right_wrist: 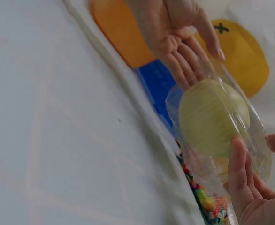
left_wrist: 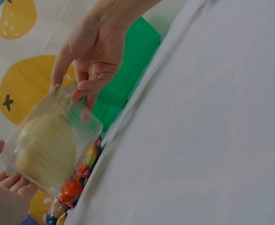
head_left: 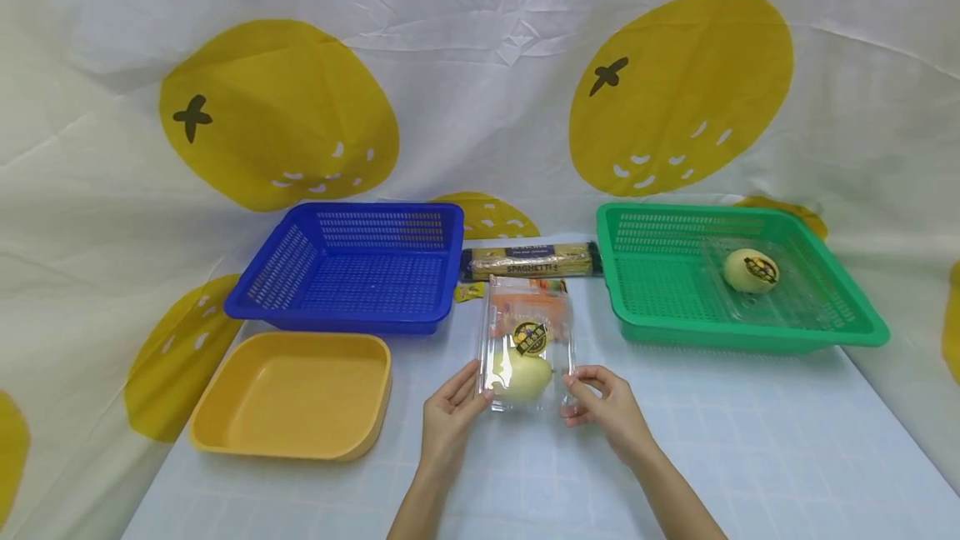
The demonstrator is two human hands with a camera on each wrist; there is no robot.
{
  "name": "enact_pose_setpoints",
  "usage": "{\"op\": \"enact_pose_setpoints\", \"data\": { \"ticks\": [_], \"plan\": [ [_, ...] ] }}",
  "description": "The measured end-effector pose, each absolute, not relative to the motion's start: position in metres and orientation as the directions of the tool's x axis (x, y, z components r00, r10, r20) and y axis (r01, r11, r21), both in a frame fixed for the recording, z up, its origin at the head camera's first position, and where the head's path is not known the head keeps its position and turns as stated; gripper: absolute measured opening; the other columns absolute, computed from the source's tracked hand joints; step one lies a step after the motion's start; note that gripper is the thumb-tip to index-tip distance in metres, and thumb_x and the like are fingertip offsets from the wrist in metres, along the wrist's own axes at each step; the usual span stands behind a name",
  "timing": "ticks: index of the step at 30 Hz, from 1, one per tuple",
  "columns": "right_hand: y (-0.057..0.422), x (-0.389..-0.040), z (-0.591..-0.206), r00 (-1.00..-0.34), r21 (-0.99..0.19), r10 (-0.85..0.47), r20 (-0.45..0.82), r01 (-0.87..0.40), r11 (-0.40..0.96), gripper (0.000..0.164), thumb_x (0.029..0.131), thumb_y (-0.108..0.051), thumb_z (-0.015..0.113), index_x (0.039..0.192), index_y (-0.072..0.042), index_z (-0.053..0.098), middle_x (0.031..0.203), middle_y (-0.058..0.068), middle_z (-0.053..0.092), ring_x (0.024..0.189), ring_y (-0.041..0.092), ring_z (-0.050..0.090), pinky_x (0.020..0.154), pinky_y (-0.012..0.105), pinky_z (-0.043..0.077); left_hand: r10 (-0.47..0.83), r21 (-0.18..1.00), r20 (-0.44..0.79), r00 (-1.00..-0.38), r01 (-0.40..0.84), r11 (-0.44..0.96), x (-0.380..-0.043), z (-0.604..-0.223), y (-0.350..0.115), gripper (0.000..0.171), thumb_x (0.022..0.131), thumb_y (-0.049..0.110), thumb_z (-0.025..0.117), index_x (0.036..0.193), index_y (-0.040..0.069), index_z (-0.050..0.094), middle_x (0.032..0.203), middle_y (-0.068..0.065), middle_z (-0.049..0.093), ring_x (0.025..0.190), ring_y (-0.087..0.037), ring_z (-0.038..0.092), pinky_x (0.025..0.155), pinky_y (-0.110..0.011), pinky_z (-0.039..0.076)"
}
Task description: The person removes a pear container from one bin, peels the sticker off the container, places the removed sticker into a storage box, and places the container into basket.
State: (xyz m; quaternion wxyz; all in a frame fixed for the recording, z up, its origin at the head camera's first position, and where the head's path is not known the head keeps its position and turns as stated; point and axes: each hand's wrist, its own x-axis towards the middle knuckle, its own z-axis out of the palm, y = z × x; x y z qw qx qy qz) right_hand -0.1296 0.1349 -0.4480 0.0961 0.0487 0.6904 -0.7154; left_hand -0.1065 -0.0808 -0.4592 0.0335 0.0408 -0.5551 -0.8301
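Bare forearms [head_left: 678, 497] lay nearest the camera, leading to the left hand [head_left: 452, 411] and right hand [head_left: 606, 408], whose thumbs and fingers pinched opposite sides of a clear plastic box [head_left: 528, 336] held between them, a pale round fruit [head_left: 522, 378] inside. Uneven lifting by either hand could have rolled the fruit and twisted the smooth box loose; hard squeezing might have popped it open, since whether it was fastened could not be made out.

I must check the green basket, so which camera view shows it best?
The head view: the whole green basket is there, with a fruit inside. The left wrist view shows only part of it, behind the right hand; the right wrist view shows none.
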Motion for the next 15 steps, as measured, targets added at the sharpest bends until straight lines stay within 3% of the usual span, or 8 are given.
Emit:
{"op": "enact_pose_setpoints", "data": {
  "ticks": [15],
  "plan": [
    [0.135,-0.112,-0.461,-0.969,-0.971,-0.074,-0.237,0.234,0.046,0.031,0.088,-0.012,0.064,0.108,0.01,0.052,0.108,0.016,0.06,0.06,0.022,0.064,0.06,0.035,0.057,-0.128,0.943,-0.062,-0.99,-0.016,-0.332,-0.082,-0.474,-0.082,0.056,0.077,-0.006,0.066,0.127,-0.018,0.044,0.128,-0.034,0.047,0.119,-0.036,0.051,0.092,-0.027,0.047]
  ]
}}
